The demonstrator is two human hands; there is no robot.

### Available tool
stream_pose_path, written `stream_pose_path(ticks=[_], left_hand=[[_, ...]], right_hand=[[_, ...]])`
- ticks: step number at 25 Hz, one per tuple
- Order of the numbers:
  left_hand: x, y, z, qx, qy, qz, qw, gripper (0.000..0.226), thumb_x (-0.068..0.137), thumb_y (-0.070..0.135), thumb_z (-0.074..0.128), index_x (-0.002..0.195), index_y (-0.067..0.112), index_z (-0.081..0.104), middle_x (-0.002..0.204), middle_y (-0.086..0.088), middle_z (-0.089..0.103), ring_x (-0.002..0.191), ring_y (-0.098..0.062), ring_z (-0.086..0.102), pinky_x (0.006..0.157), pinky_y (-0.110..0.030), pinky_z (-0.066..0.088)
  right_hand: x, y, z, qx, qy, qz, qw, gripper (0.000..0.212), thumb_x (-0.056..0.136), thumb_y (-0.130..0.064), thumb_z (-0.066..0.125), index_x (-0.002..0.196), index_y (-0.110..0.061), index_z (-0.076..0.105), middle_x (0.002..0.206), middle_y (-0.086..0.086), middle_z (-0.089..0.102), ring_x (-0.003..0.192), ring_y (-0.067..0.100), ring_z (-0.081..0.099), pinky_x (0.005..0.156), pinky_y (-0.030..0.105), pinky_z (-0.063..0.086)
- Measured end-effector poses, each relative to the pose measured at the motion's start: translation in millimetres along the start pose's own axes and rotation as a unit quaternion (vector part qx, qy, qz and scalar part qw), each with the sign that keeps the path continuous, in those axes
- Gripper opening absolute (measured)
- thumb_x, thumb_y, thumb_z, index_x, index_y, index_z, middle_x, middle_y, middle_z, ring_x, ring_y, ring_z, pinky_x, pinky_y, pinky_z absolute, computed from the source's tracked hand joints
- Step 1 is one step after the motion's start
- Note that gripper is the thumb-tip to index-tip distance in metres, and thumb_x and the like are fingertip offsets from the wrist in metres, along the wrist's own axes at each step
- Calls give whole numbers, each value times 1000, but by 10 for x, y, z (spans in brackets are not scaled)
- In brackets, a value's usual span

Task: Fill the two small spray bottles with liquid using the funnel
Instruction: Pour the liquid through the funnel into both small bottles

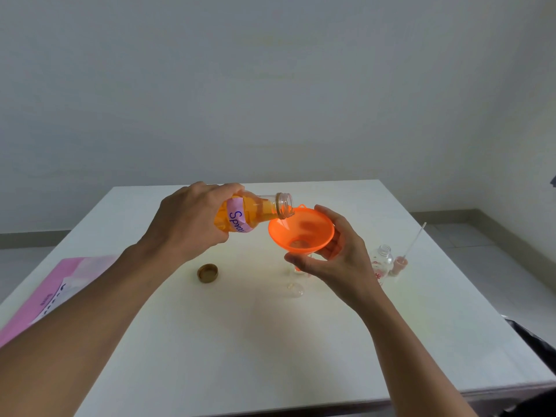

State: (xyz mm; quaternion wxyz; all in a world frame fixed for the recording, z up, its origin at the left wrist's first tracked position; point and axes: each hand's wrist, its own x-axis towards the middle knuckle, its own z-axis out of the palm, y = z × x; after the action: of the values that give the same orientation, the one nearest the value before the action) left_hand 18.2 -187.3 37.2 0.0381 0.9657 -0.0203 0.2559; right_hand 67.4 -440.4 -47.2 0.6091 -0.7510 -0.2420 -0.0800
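Observation:
My left hand grips a clear bottle of orange liquid with a pink label, tipped so its open mouth hangs over the orange funnel. Liquid lies in the funnel's throat. My right hand holds the funnel by its cone and neck. Its spout sits in a small clear spray bottle, mostly hidden under the hand. A second small clear spray bottle with red print stands open to the right, untouched.
A gold screw cap lies on the white table left of the funnel. A spray head with a long dip tube lies beside the second bottle. A pink sheet covers the table's left edge.

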Motion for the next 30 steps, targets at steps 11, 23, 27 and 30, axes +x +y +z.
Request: stream_pose_path(ticks=[11, 23, 27, 30], left_hand=[[19, 29, 9, 4, 13, 14, 1000, 81, 57, 14, 87, 132, 27, 59, 101, -6, 69, 86, -28, 61, 63, -28, 37], [27, 37, 9, 4, 4, 12, 1000, 83, 60, 16, 87, 135, 30, 56, 104, -6, 67, 90, -28, 60, 64, -29, 38], [48, 25, 0, 6, -2, 10, 1000, 83, 60, 18, 87, 136, 31, 55, 104, -6, 67, 90, -28, 59, 64, -29, 41], [63, 20, -20, 9, 1, 11, 1000, 82, 60, 17, 86, 135, 32, 55, 104, -4, 67, 91, -28, 59, 63, -29, 40]], right_hand=[[11, 4, -13, 3, -1, 3, 1000, 94, 59, -31, 99, 138, -37, 49, 123, -32, 55, 109, -14, 59, 81, 10, 55], [6, 4, -28, 10, 0, 16, 1000, 95, 59, -30, 100, 138, -38, 49, 118, -36, 59, 109, -9, 63, 82, 15, 57], [15, -11, -21, 6, 0, 15, 1000, 95, 57, -35, 98, 138, -38, 48, 122, -31, 56, 109, -14, 60, 79, 10, 55], [13, -10, -21, 4, -5, 18, 1000, 96, 58, -33, 99, 139, -37, 48, 126, -29, 55, 110, -12, 59, 81, 12, 56]])
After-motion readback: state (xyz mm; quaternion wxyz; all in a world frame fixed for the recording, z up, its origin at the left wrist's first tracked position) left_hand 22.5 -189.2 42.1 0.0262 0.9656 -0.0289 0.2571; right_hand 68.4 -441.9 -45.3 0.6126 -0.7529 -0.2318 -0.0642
